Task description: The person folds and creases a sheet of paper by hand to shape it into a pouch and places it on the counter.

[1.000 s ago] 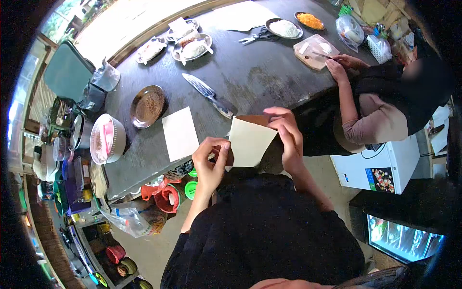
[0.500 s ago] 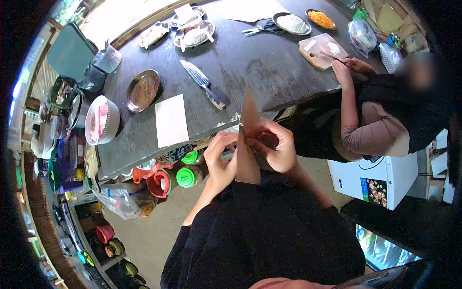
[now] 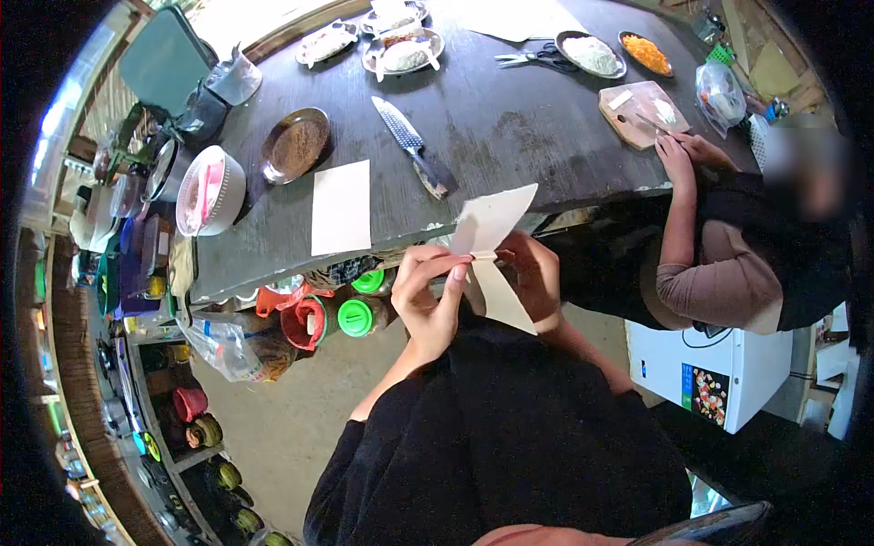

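Note:
A stiff cream sheet [image 3: 496, 215], pinched narrow across its middle, is held up just off the table's near edge. Its upper and lower ends flare out like a bow tie. My left hand [image 3: 430, 298] pinches the narrow middle between thumb and fingers. On the other side, my right hand [image 3: 535, 278] is closed at the same middle, its fingertips partly hidden behind the sheet. Another cream sheet [image 3: 341, 207] lies flat on the table, left of my hands. Beyond them rests a large knife [image 3: 410, 146] with a dimpled blade.
The dark table [image 3: 473, 114] bears a brown plate [image 3: 297, 144], a white basket [image 3: 211, 193], scissors [image 3: 537, 60], a plate of white shreds [image 3: 590, 55] and one of orange shreds [image 3: 645, 55]. At right, a co-worker's hands [image 3: 681, 155] cut at a wooden board [image 3: 642, 109].
The sheet has turned from nearly edge-on to show its faces, with its upper end tilting right. My right hand has moved partly behind it. The whole view has shifted slightly.

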Available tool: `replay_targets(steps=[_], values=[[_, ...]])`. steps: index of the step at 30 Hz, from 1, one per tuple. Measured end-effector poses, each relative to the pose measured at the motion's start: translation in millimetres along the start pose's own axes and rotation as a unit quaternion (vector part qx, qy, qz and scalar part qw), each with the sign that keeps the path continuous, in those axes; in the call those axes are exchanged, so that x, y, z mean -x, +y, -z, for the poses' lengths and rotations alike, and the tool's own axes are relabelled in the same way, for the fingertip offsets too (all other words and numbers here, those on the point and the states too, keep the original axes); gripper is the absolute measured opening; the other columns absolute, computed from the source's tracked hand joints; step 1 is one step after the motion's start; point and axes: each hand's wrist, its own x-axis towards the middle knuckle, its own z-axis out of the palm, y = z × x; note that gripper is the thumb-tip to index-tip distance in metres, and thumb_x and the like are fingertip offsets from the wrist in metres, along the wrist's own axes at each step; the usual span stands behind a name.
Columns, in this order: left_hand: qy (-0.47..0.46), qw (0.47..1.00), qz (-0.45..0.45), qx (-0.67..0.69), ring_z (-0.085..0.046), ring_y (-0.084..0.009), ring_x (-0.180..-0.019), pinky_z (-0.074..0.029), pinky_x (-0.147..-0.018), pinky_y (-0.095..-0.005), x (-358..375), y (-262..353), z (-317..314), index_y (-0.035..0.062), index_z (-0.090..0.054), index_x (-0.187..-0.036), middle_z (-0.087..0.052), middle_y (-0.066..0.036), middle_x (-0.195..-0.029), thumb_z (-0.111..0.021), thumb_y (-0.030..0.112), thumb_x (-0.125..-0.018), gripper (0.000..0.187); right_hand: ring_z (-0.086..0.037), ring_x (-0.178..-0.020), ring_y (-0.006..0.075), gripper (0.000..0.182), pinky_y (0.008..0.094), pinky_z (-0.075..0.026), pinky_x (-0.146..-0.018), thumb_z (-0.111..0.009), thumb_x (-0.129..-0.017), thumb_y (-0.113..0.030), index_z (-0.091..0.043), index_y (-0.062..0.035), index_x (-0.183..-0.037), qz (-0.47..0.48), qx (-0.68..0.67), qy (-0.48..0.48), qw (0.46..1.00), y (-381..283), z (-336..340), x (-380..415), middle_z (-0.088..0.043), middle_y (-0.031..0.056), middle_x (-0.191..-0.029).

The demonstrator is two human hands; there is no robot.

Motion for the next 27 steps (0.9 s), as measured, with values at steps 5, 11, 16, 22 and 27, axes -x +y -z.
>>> replay_targets(steps=[5, 11, 16, 22, 27], values=[[-0.001, 0.996, 0.06, 0.064, -0.058, -0.0166, -0.08, -0.045, -0.072, -0.027, -2.4, 3.0, -1.8, -0.0035, -0.066, -0.087, -0.064, -0.011, -0.086, -0.067, -0.005, -0.078, 0.009, -0.062, -0.081, 0.0109, 0.014, 0.0244, -0.05, -0.07, -0.068, -0.08, -0.003, -0.062, 0.0003, -0.092, 0.0, 0.058, -0.009, 0.998, -7.5, -6.5, -1.8, -0.063, 0.0056, -0.089], [0.021, 0.999, 0.021, 0.033, -0.057, -0.014, -0.075, -0.045, -0.068, -0.0249, -1.4, 2.4, -2.5, -0.0036, -0.066, -0.088, -0.064, -0.01, -0.087, -0.069, -0.006, -0.076, 0.013, -0.063, -0.086, 0.0146, 0.009, 0.0263, -0.05, -0.075, -0.065, -0.081, 0.0, -0.065, 0.0011, -0.09, 0.031, 0.043, -0.002, 0.999, -2.9, -7.1, 3.1, -0.065, 0.0079, -0.096], [0.018, 1.0, 0.014, 0.009, -0.057, -0.0132, -0.073, -0.046, -0.065, -0.0241, -1.9, 2.4, 3.4, -0.0027, -0.067, -0.09, -0.064, -0.01, -0.087, -0.071, -0.006, -0.074, 0.017, -0.063, -0.093, 0.0182, 0.017, 0.0277, -0.047, -0.083, -0.058, -0.087, -0.003, -0.061, 0.0034, -0.103, -0.038, 0.038, -0.031, 0.998, -13.1, -9.1, 8.1, -0.063, 0.0123, -0.105], [0.031, 0.999, 0.012, -0.028, -0.058, -0.0122, -0.068, -0.048, -0.061, -0.024, 3.0, -5.5, 16.7, -0.0001, -0.069, -0.089, -0.065, -0.008, -0.082, -0.074, -0.004, -0.07, 0.02, -0.056, -0.104, 0.0196, 0.041, 0.0323, -0.04, -0.092, -0.044, -0.096, -0.031, -0.056, 0.0041, -0.114, 0.026, 0.001, -0.104, 0.994, 6.8, -3.2, 14.7, -0.061, 0.0136, -0.11], [0.024, 0.996, 0.09, 0.006, -0.06, -0.0139, -0.071, -0.049, -0.062, -0.0248, 8.1, -4.0, 36.6, 0.0012, -0.07, -0.089, -0.065, -0.008, -0.082, -0.075, 0.0, -0.072, 0.019, -0.053, -0.105, 0.0189, 0.056, 0.031, -0.039, -0.092, -0.06, -0.086, -0.039, -0.049, 0.004, -0.121, 0.0, -0.054, -0.139, 0.989, 21.7, -16.9, 15.0, -0.055, 0.0127, -0.115]])
